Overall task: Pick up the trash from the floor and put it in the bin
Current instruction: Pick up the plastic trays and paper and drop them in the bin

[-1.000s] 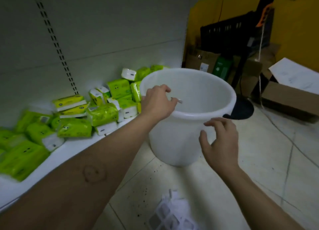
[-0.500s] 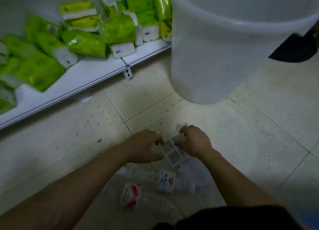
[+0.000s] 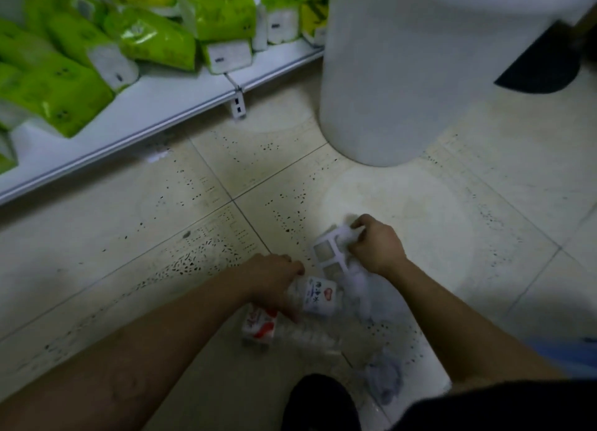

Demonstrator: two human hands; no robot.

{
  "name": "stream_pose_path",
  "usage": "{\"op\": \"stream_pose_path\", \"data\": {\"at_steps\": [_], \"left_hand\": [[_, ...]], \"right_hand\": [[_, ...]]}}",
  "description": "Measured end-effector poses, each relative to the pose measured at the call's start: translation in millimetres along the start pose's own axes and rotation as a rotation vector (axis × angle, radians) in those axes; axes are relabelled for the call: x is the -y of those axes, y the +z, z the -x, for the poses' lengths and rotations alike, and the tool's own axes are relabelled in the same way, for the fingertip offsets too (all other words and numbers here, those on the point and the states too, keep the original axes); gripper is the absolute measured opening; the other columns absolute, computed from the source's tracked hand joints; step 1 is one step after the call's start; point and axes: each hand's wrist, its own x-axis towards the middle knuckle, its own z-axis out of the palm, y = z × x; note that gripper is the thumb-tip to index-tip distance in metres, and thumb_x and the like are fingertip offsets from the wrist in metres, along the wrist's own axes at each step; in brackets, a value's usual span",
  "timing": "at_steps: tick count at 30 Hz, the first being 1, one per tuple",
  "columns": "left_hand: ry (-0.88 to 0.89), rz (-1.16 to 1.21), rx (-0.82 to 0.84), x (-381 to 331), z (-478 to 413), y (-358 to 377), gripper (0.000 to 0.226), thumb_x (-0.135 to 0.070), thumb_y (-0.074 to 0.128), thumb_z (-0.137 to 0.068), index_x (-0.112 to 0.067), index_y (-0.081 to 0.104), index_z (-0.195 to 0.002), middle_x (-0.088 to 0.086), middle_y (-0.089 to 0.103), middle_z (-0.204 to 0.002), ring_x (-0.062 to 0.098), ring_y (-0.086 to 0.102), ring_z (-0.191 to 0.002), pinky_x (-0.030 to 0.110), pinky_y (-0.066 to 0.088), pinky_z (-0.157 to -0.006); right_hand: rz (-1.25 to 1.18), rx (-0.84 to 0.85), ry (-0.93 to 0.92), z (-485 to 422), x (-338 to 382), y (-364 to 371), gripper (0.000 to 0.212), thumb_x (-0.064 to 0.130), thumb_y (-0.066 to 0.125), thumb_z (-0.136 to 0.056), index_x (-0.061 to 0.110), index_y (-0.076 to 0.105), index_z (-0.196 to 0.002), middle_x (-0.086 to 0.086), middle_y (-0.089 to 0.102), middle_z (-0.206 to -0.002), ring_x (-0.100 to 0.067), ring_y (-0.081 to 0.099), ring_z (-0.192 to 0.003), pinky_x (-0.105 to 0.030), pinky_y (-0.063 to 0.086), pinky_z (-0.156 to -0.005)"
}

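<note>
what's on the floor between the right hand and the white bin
Nothing: in the head view, only bare speckled tile separates the right hand from the bin.

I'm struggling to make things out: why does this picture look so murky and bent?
Head view: dim indoor light, soft overall; the white plastic bin and white shelf edge bow from the wide lens; the clear plastic bottle is smeared.

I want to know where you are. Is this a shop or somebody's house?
Probably a shop. A low white metal shelf holds many matching green tissue packs, with a price-tag clip on its edge, above a tiled floor.
</note>
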Motion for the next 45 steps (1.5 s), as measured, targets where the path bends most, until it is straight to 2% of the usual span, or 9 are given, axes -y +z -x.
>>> {"op": "stream_pose_path", "data": {"at_steps": [4,7,18,26,33,37,40,43,45], "left_hand": [[0.029,0.057,0.008,-5.4,-4.5,-9.6,0.081,-0.063,0.074,-0.057,-0.031,0.045,-0.125,-0.003,0.056,-0.119,0.016,0.053,-0.098,0.033,0.047,-0.081],[0.075,0.138,0.004,-4.4,3.7,-31.1,0.083,-0.060,0.078,-0.057,-0.029,0.047,-0.128,-0.004,0.056,-0.118,0.013,0.052,-0.097,0.029,0.043,-0.075],[0.164,0.533,-0.405,16.1,68.8,-181.3,0.062,-0.079,0.065,-0.049,-0.035,0.063,-0.093,-0.004,0.073,-0.080,0.009,0.069,-0.070,0.036,0.055,-0.067],[0.200,0.699,-0.756,-3.7,95.2,-243.8,0.059,-0.079,0.066,-0.051,-0.036,0.065,-0.092,-0.002,0.075,-0.085,0.014,0.070,-0.078,0.045,0.055,-0.079],[0.250,0.827,-1.084,-49.5,100.7,-301.4,0.063,-0.075,0.069,-0.054,-0.029,0.065,-0.097,-0.006,0.071,-0.085,-0.003,0.063,-0.063,0.016,0.043,-0.053],[0.189,0.895,-1.244,-83.9,93.4,-352.1,0.072,-0.081,0.059,-0.054,-0.019,0.068,-0.089,-0.001,0.073,-0.086,0.011,0.065,-0.077,0.027,0.047,-0.064],[0.141,0.986,-1.125,-106.3,79.0,-390.2,0.079,-0.079,0.052,-0.067,-0.010,0.067,-0.101,0.009,0.071,-0.096,0.021,0.064,-0.086,0.029,0.047,-0.068],[0.090,1.159,-0.863,-125.0,68.2,-414.9,0.061,-0.070,0.052,-0.078,-0.018,0.059,-0.109,0.004,0.057,-0.082,0.016,0.051,-0.065,0.024,0.036,-0.054],[0.088,1.112,-0.780,-130.7,58.4,-423.8,0.046,-0.065,0.056,-0.079,-0.025,0.055,-0.102,0.001,0.052,-0.088,0.019,0.053,-0.079,0.027,0.042,-0.061]], "right_hand": [[-0.110,0.077,-0.054,20.7,1.3,-19.8,0.010,0.025,0.064,-0.087,0.016,0.061,-0.084,-0.004,0.061,-0.071,-0.021,0.056,-0.067,-0.027,0.041,-0.060],[-0.158,0.100,0.001,30.6,3.5,-36.2,0.027,0.022,0.058,-0.091,0.011,0.054,-0.067,-0.008,0.057,-0.064,-0.020,0.051,-0.059,-0.030,0.040,-0.059],[-0.510,-0.276,-0.106,26.6,63.0,-145.1,0.009,0.015,0.060,-0.086,0.010,0.066,-0.085,-0.006,0.072,-0.066,-0.020,0.070,-0.054,-0.031,0.054,-0.047],[-0.505,-0.214,-0.243,34.6,104.1,-191.1,0.010,0.021,0.060,-0.090,0.016,0.066,-0.084,-0.002,0.073,-0.068,-0.020,0.068,-0.051,-0.019,0.049,-0.047],[-0.479,-0.409,-0.368,56.0,135.5,-261.7,0.006,0.025,0.063,-0.089,0.024,0.068,-0.085,0.003,0.073,-0.071,-0.010,0.056,-0.046,-0.018,0.044,-0.041],[-0.635,-0.582,-0.401,55.0,143.4,-327.5,0.008,0.024,0.059,-0.091,0.020,0.066,-0.090,0.006,0.069,-0.068,-0.007,0.055,-0.048,-0.018,0.045,-0.042],[-0.784,-0.691,-0.236,35.4,138.7,-367.5,0.011,0.018,0.057,-0.094,0.012,0.064,-0.101,-0.001,0.067,-0.075,-0.013,0.061,-0.058,-0.021,0.047,-0.044],[-0.853,-0.456,-0.058,17.7,127.5,-381.6,0.029,0.021,0.056,-0.095,0.004,0.056,-0.119,-0.014,0.064,-0.101,-0.022,0.069,-0.075,-0.027,0.056,-0.054],[-0.661,-0.410,0.031,3.9,111.0,-382.3,0.040,0.035,0.057,-0.093,0.007,0.054,-0.122,-0.011,0.060,-0.113,-0.025,0.066,-0.091,-0.031,0.055,-0.065]]}}
